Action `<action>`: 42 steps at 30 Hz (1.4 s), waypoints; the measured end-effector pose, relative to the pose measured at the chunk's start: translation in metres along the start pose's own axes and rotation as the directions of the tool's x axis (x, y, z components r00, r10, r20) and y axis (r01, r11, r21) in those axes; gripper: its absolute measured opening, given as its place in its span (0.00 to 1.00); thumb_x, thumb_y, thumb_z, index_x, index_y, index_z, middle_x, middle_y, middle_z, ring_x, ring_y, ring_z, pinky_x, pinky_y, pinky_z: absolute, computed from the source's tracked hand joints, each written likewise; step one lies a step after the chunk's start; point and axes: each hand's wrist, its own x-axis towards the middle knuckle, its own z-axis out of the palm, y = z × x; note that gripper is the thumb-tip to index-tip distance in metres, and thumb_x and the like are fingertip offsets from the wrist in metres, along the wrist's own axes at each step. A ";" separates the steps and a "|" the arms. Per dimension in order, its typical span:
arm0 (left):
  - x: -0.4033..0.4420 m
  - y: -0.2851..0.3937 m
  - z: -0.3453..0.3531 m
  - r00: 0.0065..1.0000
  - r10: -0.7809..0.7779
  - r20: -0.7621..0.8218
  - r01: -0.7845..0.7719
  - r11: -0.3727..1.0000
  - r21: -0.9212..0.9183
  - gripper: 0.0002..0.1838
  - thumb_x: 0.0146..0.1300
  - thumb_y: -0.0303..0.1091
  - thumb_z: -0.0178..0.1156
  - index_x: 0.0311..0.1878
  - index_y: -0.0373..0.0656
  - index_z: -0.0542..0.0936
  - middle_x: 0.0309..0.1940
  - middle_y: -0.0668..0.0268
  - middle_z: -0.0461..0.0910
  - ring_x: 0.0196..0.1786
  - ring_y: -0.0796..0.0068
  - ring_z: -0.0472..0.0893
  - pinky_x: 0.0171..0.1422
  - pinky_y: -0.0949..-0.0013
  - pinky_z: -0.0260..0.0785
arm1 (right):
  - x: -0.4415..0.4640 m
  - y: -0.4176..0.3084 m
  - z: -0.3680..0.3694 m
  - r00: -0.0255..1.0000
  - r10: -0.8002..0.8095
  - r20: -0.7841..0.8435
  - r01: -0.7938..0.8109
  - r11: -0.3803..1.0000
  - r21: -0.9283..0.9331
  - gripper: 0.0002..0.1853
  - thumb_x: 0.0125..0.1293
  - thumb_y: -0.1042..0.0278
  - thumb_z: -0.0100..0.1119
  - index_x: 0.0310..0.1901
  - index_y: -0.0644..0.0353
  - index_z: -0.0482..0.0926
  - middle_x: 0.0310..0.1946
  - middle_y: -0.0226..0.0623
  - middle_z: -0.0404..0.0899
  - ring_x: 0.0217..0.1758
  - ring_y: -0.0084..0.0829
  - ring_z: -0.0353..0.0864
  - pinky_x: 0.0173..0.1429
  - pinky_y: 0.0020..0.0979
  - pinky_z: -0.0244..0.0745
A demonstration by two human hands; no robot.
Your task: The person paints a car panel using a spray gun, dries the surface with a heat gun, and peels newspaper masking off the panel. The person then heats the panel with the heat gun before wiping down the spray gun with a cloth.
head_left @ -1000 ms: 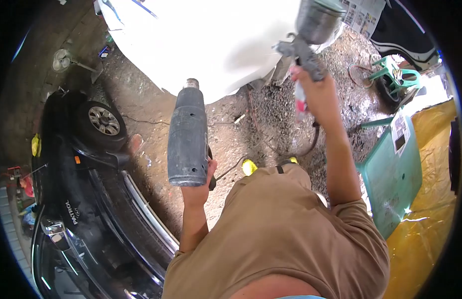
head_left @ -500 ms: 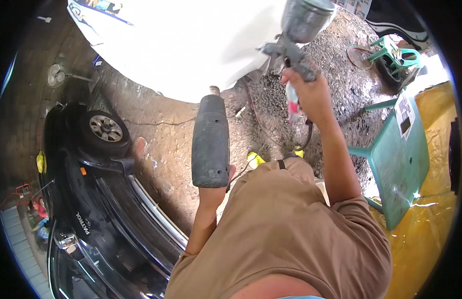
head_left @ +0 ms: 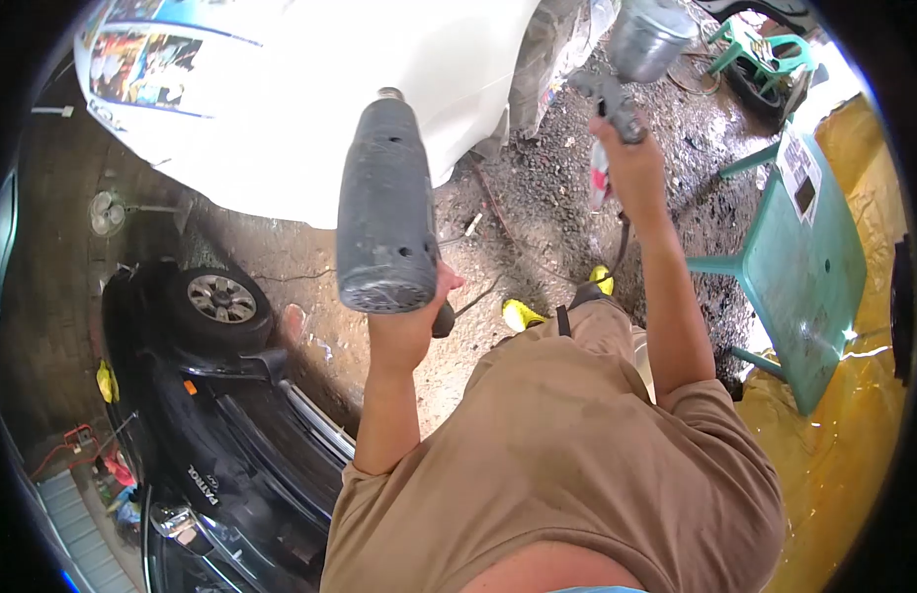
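Observation:
My left hand is wrapped round the handle of a dark grey heat gun, its metal nozzle pointing toward a large white panel. The gun's body hides most of the fingers. At the upper right, my right hand grips a grey spray gun with a metal cup on top. Red and white material shows by the spray gun's handle. The spray gun is held to the right of the white panel, apart from it.
A black vehicle stands at the left, with a fan beyond its wheel. To the right are a green plastic table, a green stool and yellow sheeting. A hose and cords cross the gravelly ground.
The view has shifted, showing more of the white panel and its printed pictures. My left hand has raised the heat gun and tilted its rear toward me. The spray gun remains in my right hand.

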 end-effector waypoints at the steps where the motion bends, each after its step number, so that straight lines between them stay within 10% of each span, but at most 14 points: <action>1: 0.004 0.006 0.004 1.000 0.007 -0.012 -0.007 1.000 -0.008 0.21 0.60 0.22 0.64 0.56 0.34 0.72 0.42 0.63 0.75 0.35 0.74 0.79 0.42 0.64 0.79 | -0.007 0.002 0.005 1.000 0.022 0.015 -0.022 1.000 0.001 0.30 0.62 0.47 0.69 0.59 0.57 0.78 0.27 0.34 0.83 0.27 0.25 0.80 0.34 0.30 0.74; 9: 0.012 0.010 0.040 0.987 0.068 -0.145 -0.049 0.990 0.131 0.18 0.61 0.16 0.61 0.54 0.35 0.72 0.43 0.63 0.75 0.34 0.74 0.79 0.40 0.66 0.78 | -0.045 0.019 0.027 0.859 -0.061 0.508 -0.064 0.972 0.225 0.34 0.62 0.48 0.70 0.65 0.58 0.74 0.17 0.33 0.76 0.21 0.19 0.68 0.29 0.28 0.66; 19: -0.026 -0.075 0.095 0.974 -0.018 -0.228 0.130 0.864 0.487 0.20 0.60 0.31 0.70 0.53 0.34 0.77 0.48 0.59 0.81 0.51 0.65 0.78 0.59 0.61 0.70 | 0.066 0.049 -0.009 0.899 0.104 0.425 -0.205 0.958 0.202 0.31 0.64 0.51 0.69 0.63 0.62 0.74 0.26 0.33 0.82 0.25 0.20 0.75 0.33 0.28 0.71; 23: -0.036 -0.090 0.134 0.965 -0.024 -0.263 0.140 0.890 0.434 0.21 0.59 0.30 0.70 0.54 0.34 0.77 0.50 0.57 0.80 0.54 0.63 0.78 0.61 0.61 0.68 | 0.099 0.063 -0.030 0.983 -0.020 0.181 0.001 0.994 0.105 0.28 0.66 0.54 0.66 0.62 0.62 0.75 0.24 0.34 0.82 0.25 0.21 0.76 0.32 0.30 0.72; 27: -0.040 -0.086 0.169 0.941 -0.088 -0.326 0.200 0.924 0.326 0.22 0.59 0.29 0.70 0.55 0.34 0.77 0.50 0.56 0.80 0.55 0.62 0.78 0.61 0.62 0.68 | 0.109 0.063 -0.043 0.943 0.146 0.298 -0.152 0.988 -0.005 0.27 0.66 0.54 0.66 0.62 0.59 0.75 0.21 0.38 0.79 0.23 0.26 0.78 0.31 0.32 0.72; 35: -0.057 -0.107 0.208 0.932 -0.007 -0.362 0.217 0.812 0.542 0.24 0.56 0.21 0.68 0.57 0.37 0.73 0.48 0.63 0.78 0.49 0.70 0.78 0.56 0.65 0.71 | 0.082 0.109 -0.005 0.873 -0.159 0.462 0.093 0.982 0.164 0.28 0.63 0.50 0.68 0.61 0.53 0.76 0.16 0.38 0.73 0.18 0.26 0.69 0.27 0.34 0.66; 37: -0.059 -0.109 0.215 0.873 -0.239 -0.425 0.382 0.877 0.292 0.25 0.56 0.20 0.67 0.58 0.37 0.72 0.50 0.63 0.78 0.51 0.71 0.78 0.56 0.66 0.71 | 0.081 0.110 -0.007 0.804 -0.167 0.571 0.083 0.982 0.169 0.29 0.63 0.49 0.69 0.62 0.53 0.76 0.16 0.37 0.72 0.18 0.26 0.67 0.27 0.33 0.66; 42: -0.058 -0.111 0.229 0.887 -0.227 -0.402 0.349 0.899 0.263 0.28 0.57 0.20 0.67 0.60 0.39 0.70 0.51 0.64 0.77 0.52 0.73 0.77 0.57 0.68 0.71 | 0.092 0.125 -0.008 0.718 -0.110 0.687 -0.014 0.985 0.173 0.32 0.62 0.49 0.70 0.64 0.54 0.75 0.18 0.38 0.75 0.20 0.24 0.68 0.31 0.31 0.69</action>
